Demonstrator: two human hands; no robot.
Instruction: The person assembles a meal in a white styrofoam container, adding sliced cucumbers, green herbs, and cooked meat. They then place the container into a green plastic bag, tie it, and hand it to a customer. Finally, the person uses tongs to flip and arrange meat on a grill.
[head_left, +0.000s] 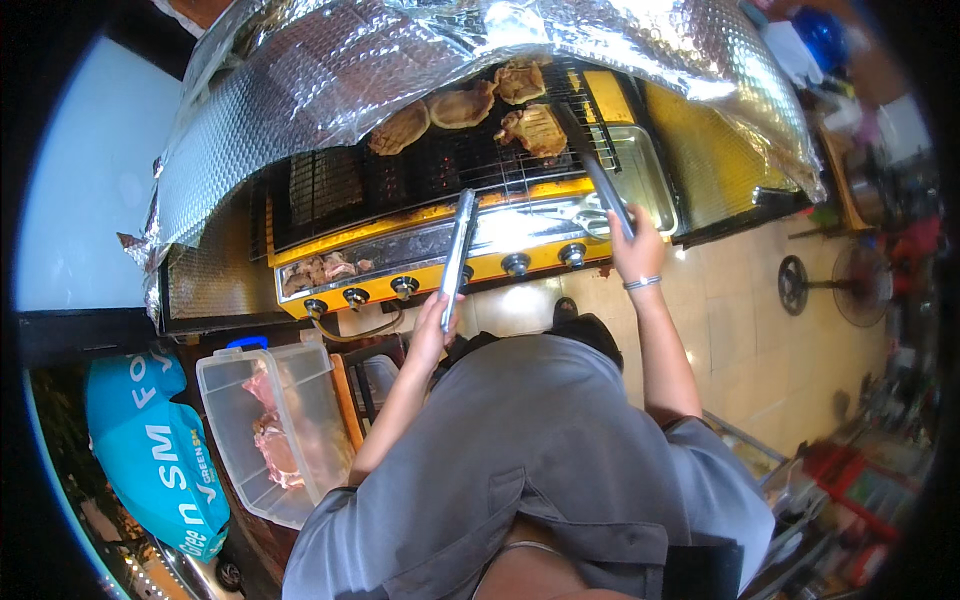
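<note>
My left hand (433, 328) grips a pair of metal tongs (456, 255), which point up over the front ledge of a yellow grill (487, 274). In my right hand (637, 244) is a dark-tipped pair of tongs (600, 176), its far end beside a grilled slice of meat (541, 131) on the wire rack. More browned slices lie further back, among them a round one (461, 106) and one at the left (401, 129). Meat scraps (321, 271) sit at the ledge's left end. Scissors (592, 217) lie near my right hand.
A foil sheet (315, 90) hangs over the grill's back and sides. A metal tray (645, 172) stands at the grill's right. A clear plastic bin (240, 442) with raw meat (277, 457) is at lower left. A fan (862, 283) stands on the tiled floor at right.
</note>
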